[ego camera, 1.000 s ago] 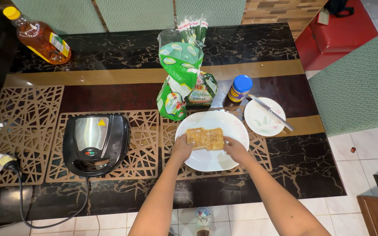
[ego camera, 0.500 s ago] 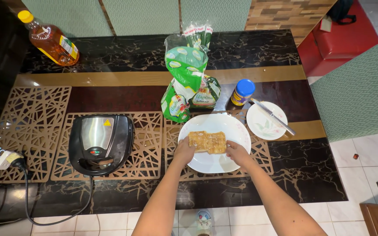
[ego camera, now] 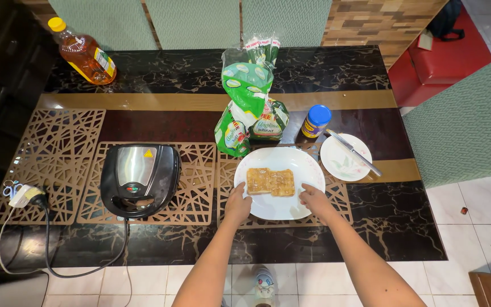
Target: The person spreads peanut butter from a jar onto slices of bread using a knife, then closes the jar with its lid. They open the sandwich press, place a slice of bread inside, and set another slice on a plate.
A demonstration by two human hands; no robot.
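A dark marbled table (ego camera: pixel 143 85) was seen from above, with cut-out placemats (ego camera: pixel 46 165) laid across it. A closed black sandwich press (ego camera: pixel 139 179) was set at about 9 o'clock from the large white plate (ego camera: pixel 305 165). A green bread bag (ego camera: pixel 248 108) was stood at 11 o'clock of that plate, and an amber bottle (ego camera: pixel 83 51) was laid at the far left corner. A small plate (ego camera: pixel 339 165) bearing a knife (ego camera: pixel 353 152) was placed at 3 o'clock, with a blue-lidded jar (ego camera: pixel 315 121) at 1 o'clock. Two browned bread slices (ego camera: pixel 270 181) were laid side by side at the large plate's centre. The left hand (ego camera: pixel 238 203) was rested at the plate's 8 o'clock edge and the right hand (ego camera: pixel 315 199) at 4 o'clock, fingers loosely apart, nothing gripped, bread untouched.
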